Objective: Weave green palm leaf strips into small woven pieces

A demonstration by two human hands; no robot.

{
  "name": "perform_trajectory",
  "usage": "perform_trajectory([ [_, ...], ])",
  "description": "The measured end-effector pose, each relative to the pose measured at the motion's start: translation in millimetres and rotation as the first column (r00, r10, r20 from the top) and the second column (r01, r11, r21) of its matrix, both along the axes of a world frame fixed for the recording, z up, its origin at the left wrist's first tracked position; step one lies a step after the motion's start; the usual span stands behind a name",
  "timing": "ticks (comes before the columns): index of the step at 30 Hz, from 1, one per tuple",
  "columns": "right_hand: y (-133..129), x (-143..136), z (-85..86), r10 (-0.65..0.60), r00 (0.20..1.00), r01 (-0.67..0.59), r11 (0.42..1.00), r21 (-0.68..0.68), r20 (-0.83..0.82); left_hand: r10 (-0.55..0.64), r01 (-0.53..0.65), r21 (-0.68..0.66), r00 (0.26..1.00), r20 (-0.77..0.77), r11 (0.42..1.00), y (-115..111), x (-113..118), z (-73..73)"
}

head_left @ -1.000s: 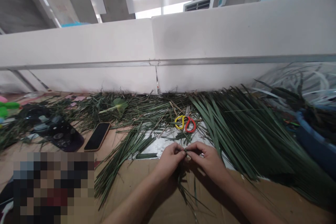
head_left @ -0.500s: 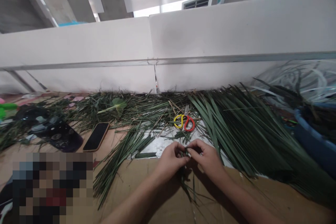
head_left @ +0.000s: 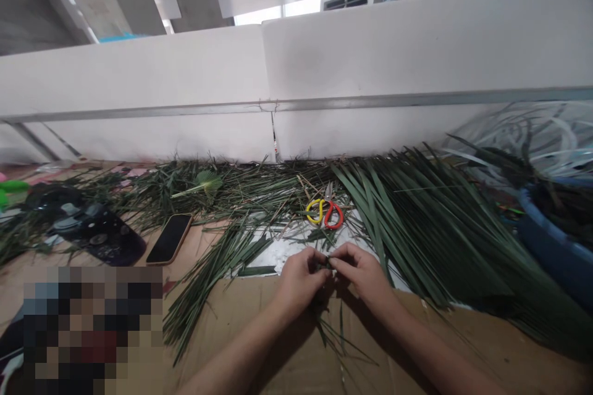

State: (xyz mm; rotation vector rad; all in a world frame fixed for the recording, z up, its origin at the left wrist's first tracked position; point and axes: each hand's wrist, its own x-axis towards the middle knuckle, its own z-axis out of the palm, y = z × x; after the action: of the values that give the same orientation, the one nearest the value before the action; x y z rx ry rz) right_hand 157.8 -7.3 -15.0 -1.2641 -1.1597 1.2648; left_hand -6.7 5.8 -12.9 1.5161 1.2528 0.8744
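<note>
My left hand (head_left: 302, 278) and my right hand (head_left: 360, 270) meet above the front of the table, fingertips pinched together. Between them is a small bundle of green leaf strips (head_left: 325, 324), whose thin ends hang down over the cardboard (head_left: 241, 308). The part right at the fingertips is mostly covered by my fingers. Just beyond my hands lie scissors (head_left: 333, 215) with one yellow and one red handle. To the right is a thick fan of long green leaves (head_left: 430, 228); cut narrow strips (head_left: 208, 278) lie in a pile at left.
A phone (head_left: 169, 239) and a dark bottle (head_left: 104, 234) lie on the left. Loose leaf scraps (head_left: 250, 191) line the foot of a white partition (head_left: 370, 55). At far right stands a blue tub (head_left: 551, 241), with pale strips (head_left: 556, 136) behind it. The lower left corner is pixelated.
Both hands stay pinched at the same spot, with only slight finger shifts. The hanging strip ends have swung a little. The whole view has shifted very slightly.
</note>
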Motion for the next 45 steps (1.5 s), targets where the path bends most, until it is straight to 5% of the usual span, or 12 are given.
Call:
perform_trajectory([
  [9,4,-1,-10.1,-0.040,0.997,0.038,0.999,-0.027,-0.062,0.017,0.013,-0.180,0.986,0.165,0.984,-4,2,-0.6],
  [15,2,2,-4.4,-0.023,0.999,0.019,0.996,0.092,0.047,0.068,0.012,-0.245,0.946,0.316,0.969,1,3,-1.3],
  [21,-1,4,1.7,-0.053,0.982,0.022,0.986,0.168,0.184,0.059,0.006,-0.206,0.949,0.309,0.979,3,3,-7.3],
  [34,2,5,1.2,0.002,1.000,-0.002,0.999,0.040,0.014,0.067,-0.037,-0.134,0.973,0.221,0.990,1,3,-3.6],
  [45,7,9,3.9,0.035,0.999,-0.035,0.999,0.017,-0.001,0.065,0.024,-0.243,0.934,0.350,0.970,3,4,-7.5],
])
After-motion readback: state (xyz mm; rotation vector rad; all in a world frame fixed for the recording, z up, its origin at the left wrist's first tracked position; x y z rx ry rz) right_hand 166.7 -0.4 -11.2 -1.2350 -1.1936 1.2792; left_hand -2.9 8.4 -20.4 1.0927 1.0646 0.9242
